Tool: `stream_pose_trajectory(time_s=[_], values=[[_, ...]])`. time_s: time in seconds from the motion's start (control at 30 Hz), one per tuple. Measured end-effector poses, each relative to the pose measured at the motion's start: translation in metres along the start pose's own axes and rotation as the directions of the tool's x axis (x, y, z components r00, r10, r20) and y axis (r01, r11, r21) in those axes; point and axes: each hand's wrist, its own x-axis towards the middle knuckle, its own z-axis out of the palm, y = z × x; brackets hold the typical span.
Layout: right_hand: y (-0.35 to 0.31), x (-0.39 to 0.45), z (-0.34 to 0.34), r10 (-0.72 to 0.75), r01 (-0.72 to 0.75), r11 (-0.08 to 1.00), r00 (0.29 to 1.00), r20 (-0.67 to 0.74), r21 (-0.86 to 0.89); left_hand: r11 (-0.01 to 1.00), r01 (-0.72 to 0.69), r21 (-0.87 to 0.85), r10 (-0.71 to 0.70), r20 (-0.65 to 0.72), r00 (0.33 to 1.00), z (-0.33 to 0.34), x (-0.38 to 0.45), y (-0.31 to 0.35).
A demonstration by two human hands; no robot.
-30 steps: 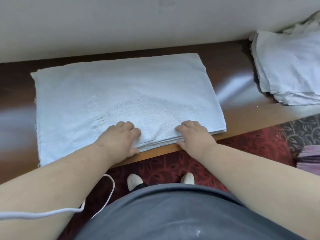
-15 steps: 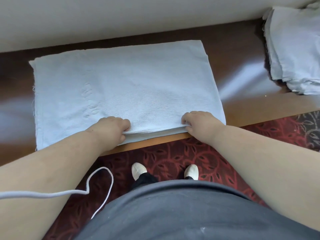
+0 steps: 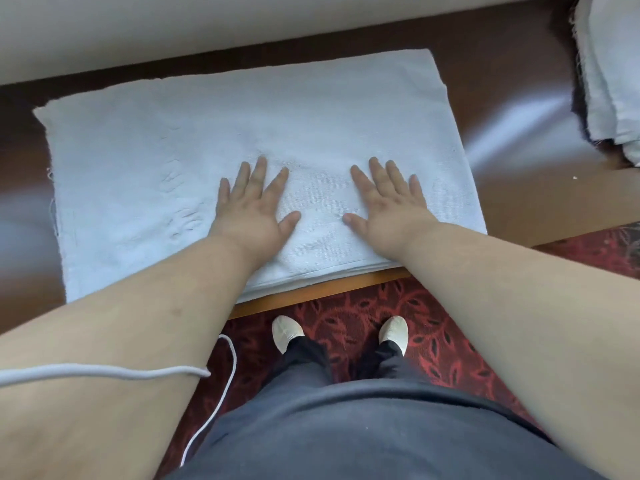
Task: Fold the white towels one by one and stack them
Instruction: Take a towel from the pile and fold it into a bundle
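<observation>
A folded white towel (image 3: pixel 277 116) lies flat on the dark wooden table (image 3: pixel 519 109), its layered near edge along the table's front edge. My left hand (image 3: pixel 251 206) rests palm down on the towel left of its middle, fingers straight and spread. My right hand (image 3: pixel 388 206) presses flat on it to the right, fingers also spread. Neither hand holds anything. A pile of other white towels (image 3: pixel 613 71) sits at the table's far right, partly cut off by the frame.
A pale wall (image 3: pixel 207 26) runs behind the table. Below the table's front edge are red patterned carpet (image 3: pixel 433 327) and my two white shoes (image 3: pixel 287 330). A white cord (image 3: pixel 104 370) crosses my left forearm and hangs down.
Both hands let go of the towel's near edge, where their fingers were curled, and moved forward onto its top, now lying flat with fingers spread.
</observation>
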Motion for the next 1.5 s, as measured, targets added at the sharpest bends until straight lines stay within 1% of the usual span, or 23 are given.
stream_pose_trajectory(time_s=[0.07, 0.2, 0.27, 0.33, 0.4, 0.43, 0.47, 0.53, 0.6, 0.67, 0.7, 0.77, 0.87, 0.9, 1.0, 1.13, 1.17, 1.27, 1.3, 1.33, 1.37, 1.43, 1.5], values=[[0.007, 0.001, 0.013, -0.02, 0.018, 0.999, 0.998, -0.059, -0.04, 1.0, -0.013, 0.007, 0.014, -0.071, 0.997, 0.01, -0.006, -0.021], [0.011, 0.009, 0.02, -0.025, 0.021, 0.999, 0.992, -0.121, -0.041, 0.998, 0.063, 0.001, -0.062, -0.138, 0.988, 0.014, -0.013, -0.068], [0.012, 0.009, 0.017, -0.01, 0.004, 0.999, 0.993, -0.114, -0.052, 0.996, 0.089, 0.026, -0.085, -0.116, 0.99, 0.012, -0.019, -0.083], [0.011, 0.008, 0.013, -0.001, -0.003, 0.999, 0.996, -0.092, -0.042, 0.993, 0.101, 0.061, -0.098, -0.058, 0.993, 0.009, -0.024, -0.087], [0.007, 0.007, 0.006, -0.001, 0.003, 1.0, 0.997, -0.08, 0.027, 0.991, 0.128, 0.046, -0.128, -0.008, 0.992, 0.0, -0.025, -0.08], [0.005, 0.006, 0.001, 0.0, 0.007, 0.997, 0.995, -0.098, 0.071, 0.992, 0.12, 0.027, -0.12, -0.012, 0.993, -0.006, -0.022, -0.072], [0.004, 0.003, -0.002, 0.005, 0.009, 0.994, 0.991, -0.135, 0.105, 0.997, 0.072, 0.017, -0.071, -0.04, 0.997, -0.014, -0.017, -0.061], [0.006, -0.008, -0.001, 0.052, -0.025, 0.992, 0.973, -0.224, 0.12, 0.991, -0.134, 0.021, 0.135, -0.102, 0.985, -0.032, -0.002, -0.03], [0.013, -0.024, 0.01, 0.191, -0.159, 0.977, 0.946, -0.26, 0.142, 0.942, -0.335, 0.023, 0.336, -0.112, 0.935, -0.047, 0.019, 0.008], [0.026, -0.041, 0.022, 0.377, -0.331, 0.917, 0.9, -0.219, 0.223, 0.909, -0.416, -0.029, 0.411, -0.106, 0.905, -0.06, 0.043, 0.045], [0.035, -0.047, 0.027, 0.43, -0.379, 0.89, 0.883, -0.191, 0.252, 0.902, -0.426, -0.066, 0.418, -0.102, 0.903, -0.064, 0.057, 0.062], [0.05, -0.053, 0.033, 0.421, -0.377, 0.894, 0.892, -0.167, 0.241, 0.907, -0.413, -0.085, 0.409, -0.068, 0.91, -0.068, 0.082, 0.09], [0.066, -0.048, 0.036, 0.362, -0.323, 0.923, 0.914, -0.185, 0.209, 0.948, -0.316, 0.041, 0.314, 0.049, 0.948, -0.055, 0.108, 0.111], [0.071, -0.045, 0.036, 0.346, -0.308, 0.93, 0.918, -0.195, 0.199, 0.953, -0.292, 0.085, 0.288, 0.057, 0.956, -0.05, 0.113, 0.112], [0.088, -0.037, 0.032, 0.311, -0.273, 0.943, 0.927, -0.211, 0.193, 0.953, -0.261, 0.156, 0.266, -0.013, 0.964, -0.043, 0.124, 0.115], [0.109, -0.026, 0.017, 0.31, -0.262, 0.931, 0.935, -0.174, 0.254, 0.969, -0.196, 0.149, 0.187, 0.067, 0.98, -0.059, 0.139, 0.136], [0.11, -0.025, 0.015, 0.308, -0.255, 0.929, 0.935, -0.178, 0.269, 0.974, -0.191, 0.121, 0.186, 0.055, 0.981, -0.065, 0.144, 0.144], [0.108, -0.032, 0.015, 0.272, -0.215, 0.947, 0.932, -0.238, 0.241, 0.965, -0.256, 0.061, 0.262, -0.128, 0.957, -0.086, 0.178, 0.175], [0.108, -0.036, 0.016, 0.252, -0.199, 0.952, 0.941, -0.228, 0.232, 0.967, -0.254, 0.036, 0.256, -0.154, 0.954, -0.092, 0.195, 0.186], [0.109, -0.04, 0.018, 0.238, -0.189, 0.954, 0.95, -0.204, 0.233, 0.976, -0.218, 0.003, 0.216, -0.138, 0.967, -0.097, 0.211, 0.196], [0.11, -0.043, 0.02, 0.233, -0.187, 0.952, 0.957, -0.173, 0.244, 0.988, -0.156, -0.017, 0.153, -0.091, 0.984, -0.099, 0.225, 0.205], [0.113, -0.047, 0.017, 0.238, -0.191, 0.935, 0.963, -0.13, 0.299, 0.998, -0.052, 0.032, 0.053, -0.015, 0.998, -0.094, 0.241, 0.216], [0.114, -0.048, 0.009, 0.307, -0.216, 0.861, 0.942, -0.132, 0.46, 0.996, -0.039, 0.074, 0.041, -0.023, 0.999, -0.087, 0.243, 0.221]])
